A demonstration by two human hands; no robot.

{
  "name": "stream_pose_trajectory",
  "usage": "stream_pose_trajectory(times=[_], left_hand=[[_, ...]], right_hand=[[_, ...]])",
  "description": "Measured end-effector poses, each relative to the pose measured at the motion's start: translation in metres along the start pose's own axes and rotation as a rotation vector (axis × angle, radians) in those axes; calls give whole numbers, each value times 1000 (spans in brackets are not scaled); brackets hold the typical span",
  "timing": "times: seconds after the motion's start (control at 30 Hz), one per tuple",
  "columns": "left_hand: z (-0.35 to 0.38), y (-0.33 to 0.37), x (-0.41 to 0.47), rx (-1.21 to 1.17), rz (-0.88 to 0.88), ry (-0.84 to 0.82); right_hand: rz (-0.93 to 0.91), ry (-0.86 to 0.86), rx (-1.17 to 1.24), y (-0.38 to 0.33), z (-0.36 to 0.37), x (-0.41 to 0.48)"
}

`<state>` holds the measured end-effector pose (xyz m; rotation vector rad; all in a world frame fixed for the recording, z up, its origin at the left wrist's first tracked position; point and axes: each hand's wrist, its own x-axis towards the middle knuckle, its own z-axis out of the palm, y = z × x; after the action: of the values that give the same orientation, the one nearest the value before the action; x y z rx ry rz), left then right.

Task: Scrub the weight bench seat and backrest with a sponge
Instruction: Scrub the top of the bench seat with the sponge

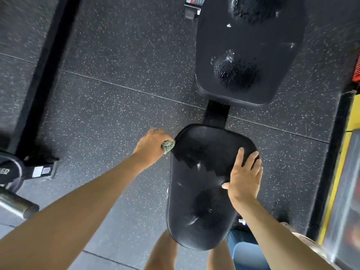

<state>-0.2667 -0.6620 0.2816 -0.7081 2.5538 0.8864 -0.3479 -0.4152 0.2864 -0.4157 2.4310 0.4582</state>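
Note:
The black padded bench seat (202, 172) lies below me, narrow end toward my legs, with wet patches on it. Beyond a gap with the frame post lies the black backrest (253, 45), also bearing wet foamy patches. My left hand (150, 147) grips a green sponge (168, 146) against the seat's far left edge. My right hand (244, 178) rests flat on the seat's right side, fingers spread and straight, thumb on the pad.
Speckled dark rubber floor (116, 84) surrounds the bench. A weight plate and metal bar (13, 172) lie at the left. A yellow-edged structure (341, 172) runs along the right. A blue container (245, 250) stands by my legs under the seat's right side.

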Motion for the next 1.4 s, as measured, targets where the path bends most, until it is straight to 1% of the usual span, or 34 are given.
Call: stream_pose_trajectory(times=[0.03, 0.13, 0.2, 0.23, 0.27, 0.3, 0.33, 0.37, 0.4, 0.43, 0.5, 0.53, 0.57, 0.6, 0.63, 0.7, 0.73, 0.77, 0.8, 0.87, 0.9, 0.93, 0.97, 1.03, 1.07, 1.1, 1.13, 1.17, 1.2, 1.23, 1.27, 1.33, 1.37, 1.4], left_hand=[[-4, -1, 6, -7, 8, 15], [-1, 19, 28, -93, -79, 210], [15, 42, 18, -37, -100, 258], [25, 52, 5, 14, -50, 264], [36, 58, -10, 58, 36, 239], [46, 63, -24, 126, 156, 174], [55, 64, -37, 183, 284, 66], [59, 62, -45, 213, 361, -16], [58, 59, -45, 189, 356, -45], [55, 56, -40, 108, 286, 12], [45, 51, -28, -48, 26, 231], [42, 50, -24, -58, -89, 304], [41, 50, -24, -22, -136, 312], [43, 51, -26, 52, -84, 264], [44, 53, -31, 138, 49, 177], [53, 54, -42, 308, 426, -12], [52, 52, -42, 346, 547, -70], [50, 49, -37, 344, 585, -79], [49, 47, -32, 288, 526, -31], [47, 48, -28, 107, 180, 162], [48, 53, -32, 93, 53, 217], [52, 59, -37, 142, 43, 203], [60, 63, -43, 198, 152, 124], [70, 68, -54, 279, 480, -45], [69, 67, -54, 285, 537, -73], [68, 65, -50, 238, 486, -37], [67, 62, -46, 156, 340, 58], [67, 61, -45, 82, 148, 170], [66, 66, -47, 57, -3, 239], [68, 73, -51, 109, -50, 243], [72, 81, -56, 174, -10, 187], [83, 92, -68, 247, 176, 39], [84, 94, -71, 254, 232, 8], [85, 92, -69, 234, 230, 28]], right_hand=[[1, 2, 3, -1, 1, 0], [13, 13, 14, 0, 2, 2], [13, 16, 12, 1, 2, 2], [10, 19, 6, 1, 2, 3], [7, 19, 2, 1, 1, 3], [6, 21, -3, 1, 1, 4], [5, 24, -12, 1, 2, 4], [2, 30, -24, 1, 2, 4], [2, 35, -34, 1, 3, 4], [3, 40, -39, 2, 4, 4], [0, 46, -31, 3, 6, 5], [-4, 46, -20, 3, 7, 5], [-6, 46, -7, 4, 8, 6], [-8, 49, 4, 5, 8, 6], [-13, 56, 10, 5, 8, 6], [-29, 62, 34, 8, 9, 6], [-33, 61, 68, 11, 10, 4], [-31, 69, 119, 14, 11, 1], [-23, 87, 181, 17, 14, -3], [11, 118, 311, 24, 20, -12], [35, 117, 376, 28, 24, -17], [63, 102, 444, 30, 29, -20], [90, 80, 524, 33, 34, -23], [132, 39, 726, 37, 42, -26], [144, 20, 841, 39, 45, -26], [144, -3, 950, 41, 48, -26], [139, -31, 1039, 43, 49, -27], [135, -49, 1100, 44, 49, -27], [136, -55, 1136, 45, 49, -27], [141, -59, 1155, 46, 50, -26], [148, -68, 1161, 46, 51, -26], [159, -90, 1159, 46, 52, -23], [167, -97, 1159, 46, 51, -23], [172, -102, 1161, 47, 50, -22]])
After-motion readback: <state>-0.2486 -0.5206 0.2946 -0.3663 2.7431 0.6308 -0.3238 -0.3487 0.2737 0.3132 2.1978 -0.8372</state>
